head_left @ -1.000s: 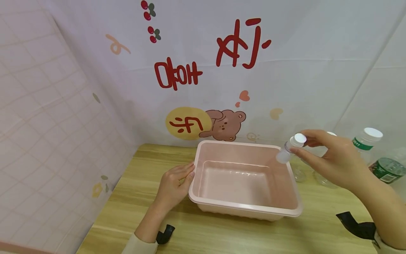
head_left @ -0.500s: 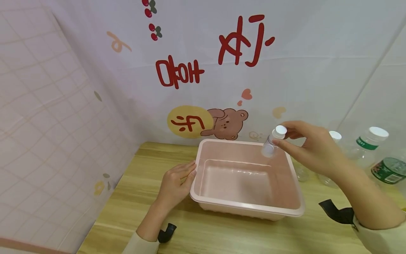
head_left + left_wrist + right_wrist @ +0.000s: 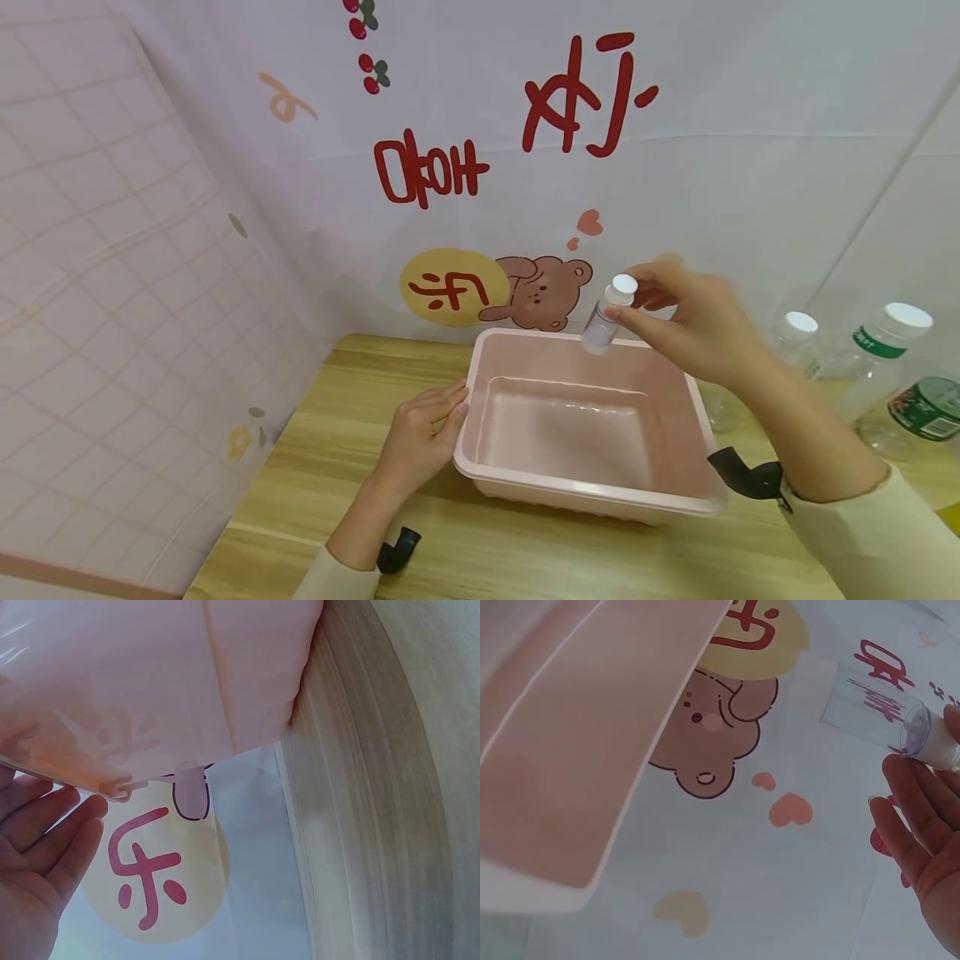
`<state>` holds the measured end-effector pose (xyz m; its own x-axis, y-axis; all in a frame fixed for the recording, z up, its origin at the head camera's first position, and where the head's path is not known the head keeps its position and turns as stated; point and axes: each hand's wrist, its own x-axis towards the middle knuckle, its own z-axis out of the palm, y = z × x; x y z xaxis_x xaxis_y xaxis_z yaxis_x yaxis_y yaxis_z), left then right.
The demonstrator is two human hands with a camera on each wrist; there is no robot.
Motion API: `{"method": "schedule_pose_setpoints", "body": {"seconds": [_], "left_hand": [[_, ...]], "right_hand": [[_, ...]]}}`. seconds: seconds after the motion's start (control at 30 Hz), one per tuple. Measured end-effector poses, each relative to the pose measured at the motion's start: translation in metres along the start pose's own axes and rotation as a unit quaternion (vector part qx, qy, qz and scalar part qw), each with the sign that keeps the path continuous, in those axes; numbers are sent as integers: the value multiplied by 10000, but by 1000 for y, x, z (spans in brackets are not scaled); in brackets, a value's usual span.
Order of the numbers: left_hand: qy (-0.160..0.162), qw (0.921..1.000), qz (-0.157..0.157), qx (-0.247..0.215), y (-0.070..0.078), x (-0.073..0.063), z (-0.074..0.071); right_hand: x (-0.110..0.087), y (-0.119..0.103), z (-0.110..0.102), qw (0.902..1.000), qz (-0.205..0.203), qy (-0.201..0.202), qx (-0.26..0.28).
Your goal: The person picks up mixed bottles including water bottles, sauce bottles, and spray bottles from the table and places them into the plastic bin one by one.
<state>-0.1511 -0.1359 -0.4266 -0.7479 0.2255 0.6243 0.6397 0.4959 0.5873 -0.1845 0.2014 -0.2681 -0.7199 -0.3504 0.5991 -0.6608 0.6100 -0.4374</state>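
A small clear plastic bottle (image 3: 602, 321) with a white cap is tilted above the back edge of a pink plastic basin (image 3: 592, 482). My right hand (image 3: 693, 329) pinches it near the cap between thumb and fingers. In the right wrist view the bottle (image 3: 870, 709) looks see-through, and its cap end is at the fingers. My left hand (image 3: 420, 437) touches the basin's left rim from outside. The left wrist view shows the fingers (image 3: 56, 825) nearly straight, with their tips at the rim; the thumb is out of that view.
Clear bottles stand at the right: one with a white cap (image 3: 801, 323), one with a green neck band (image 3: 879, 343), and one with a green label (image 3: 930, 408). My right forearm partly covers them. The wooden table (image 3: 300, 483) meets a printed wall cloth (image 3: 337, 250) behind.
My right hand has carried the bottle left and slightly up, from the basin's right rim to above its back edge. The left hand stays at the left rim.
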Motion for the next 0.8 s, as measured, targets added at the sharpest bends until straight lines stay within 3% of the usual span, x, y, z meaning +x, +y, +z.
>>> {"method": "schedule_pose_setpoints", "body": {"seconds": [0.17, 0.4, 0.63, 0.8], "left_hand": [[-15, 10000, 3, 39, 0, 0, 0], [-69, 9999, -83, 45, 0, 0, 0], [-113, 9998, -174, 36, 1, 0, 0], [-105, 9998, -194, 9, 2, 0, -1]], "right_hand": [[9, -2, 8, 9987, 463, -176, 153], [23, 0, 22, 9951, 726, -427, 511], [29, 4, 37, 9849, 1212, -822, 919], [31, 8, 49, 9798, 1405, -1091, 919]]}}
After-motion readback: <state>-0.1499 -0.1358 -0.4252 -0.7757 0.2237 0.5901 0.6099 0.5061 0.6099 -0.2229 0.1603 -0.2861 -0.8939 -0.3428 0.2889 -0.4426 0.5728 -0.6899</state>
